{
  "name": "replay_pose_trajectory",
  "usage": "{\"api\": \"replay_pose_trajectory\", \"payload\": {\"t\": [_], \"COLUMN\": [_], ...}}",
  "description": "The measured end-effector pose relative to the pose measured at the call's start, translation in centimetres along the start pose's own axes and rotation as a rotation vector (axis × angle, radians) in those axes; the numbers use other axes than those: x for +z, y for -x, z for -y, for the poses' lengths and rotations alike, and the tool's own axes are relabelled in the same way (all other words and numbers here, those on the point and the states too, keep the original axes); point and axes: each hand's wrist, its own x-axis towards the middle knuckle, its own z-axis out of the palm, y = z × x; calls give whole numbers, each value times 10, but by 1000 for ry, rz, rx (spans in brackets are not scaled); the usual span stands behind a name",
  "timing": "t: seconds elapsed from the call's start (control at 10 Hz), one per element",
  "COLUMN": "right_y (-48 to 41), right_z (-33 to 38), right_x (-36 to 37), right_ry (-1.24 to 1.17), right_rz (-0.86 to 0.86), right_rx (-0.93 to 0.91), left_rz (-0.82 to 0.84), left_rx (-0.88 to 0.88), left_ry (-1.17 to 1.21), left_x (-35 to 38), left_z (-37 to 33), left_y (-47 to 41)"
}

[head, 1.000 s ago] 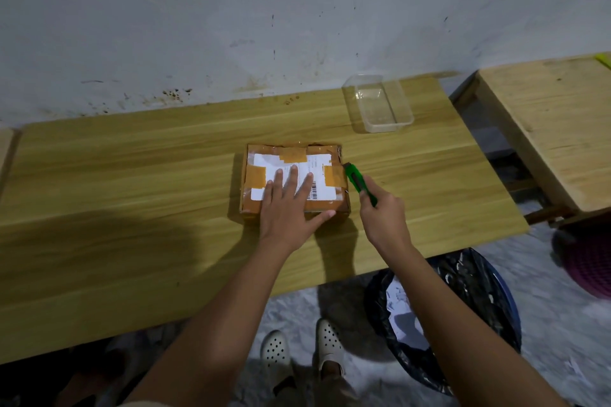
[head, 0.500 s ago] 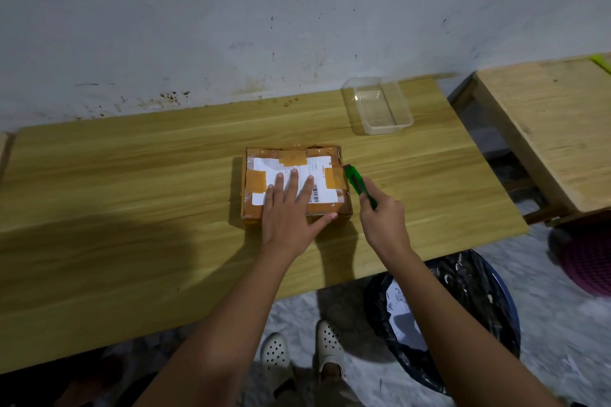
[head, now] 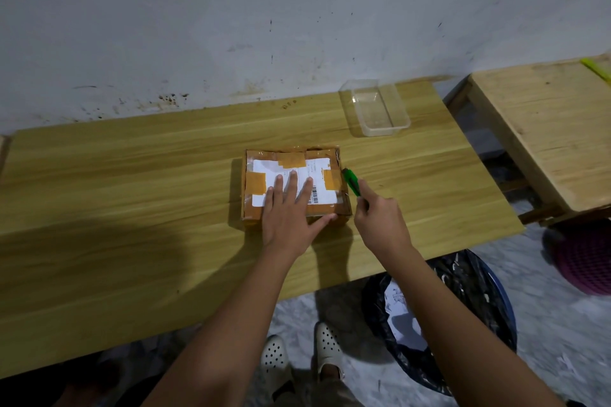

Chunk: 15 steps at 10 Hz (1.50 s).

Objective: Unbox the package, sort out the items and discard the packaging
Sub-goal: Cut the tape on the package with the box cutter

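We note the left part of the wooden counter (head: 115, 182) is bare up to the wall, with open room on that side. Near the middle lies the taped cardboard package (head: 294, 187), closed, its white shipping label (head: 291, 180) facing up, well clear of the counter's near and far edges. Our left hand (head: 291, 211) lies flat on the lid, fingers spread, thumb along the box's near edge. Our right hand (head: 380, 225) is closed around a green utility knife (head: 351, 182), whose tip touches the package's right edge. Beyond it, near the far edge, stands a clear plastic container (head: 377, 107), apart from the package. Open counter remains to the right edge. Below the near right corner sits a bin lined with a black bag (head: 463, 314). A second wooden table (head: 545, 129) stands further right, across a gap.
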Motion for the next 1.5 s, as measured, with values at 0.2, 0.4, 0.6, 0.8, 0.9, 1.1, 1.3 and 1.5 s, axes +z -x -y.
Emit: {"api": "replay_pose_trajectory", "payload": {"t": [0.2,0.4,0.6,0.8,0.9,1.1,1.3,1.5], "right_y": [8,21,31,38,39,24,-4,-13], "right_z": [1,1,-3,-8,-10,-5,11,19], "right_x": [1,5,5,8,6,6,4,3], "right_ry": [53,98,98,54,16,-72,-49,58], "right_rz": [9,18,14,-7,-21,-59,-57,-22], "right_rx": [4,11,29,38,31,20,4,-10], "left_rz": [1,0,-8,-1,0,-3,-15,-7], "left_rx": [-3,-9,-25,-27,-29,-30,-10,-10], "left_ry": [9,16,33,26,35,40,6,-8], "left_x": [0,0,0,0,-1,1,3,3], "left_z": [-1,-1,-2,-3,-4,-4,-2,-1], "left_y": [0,0,2,2,3,3,2,1]}}
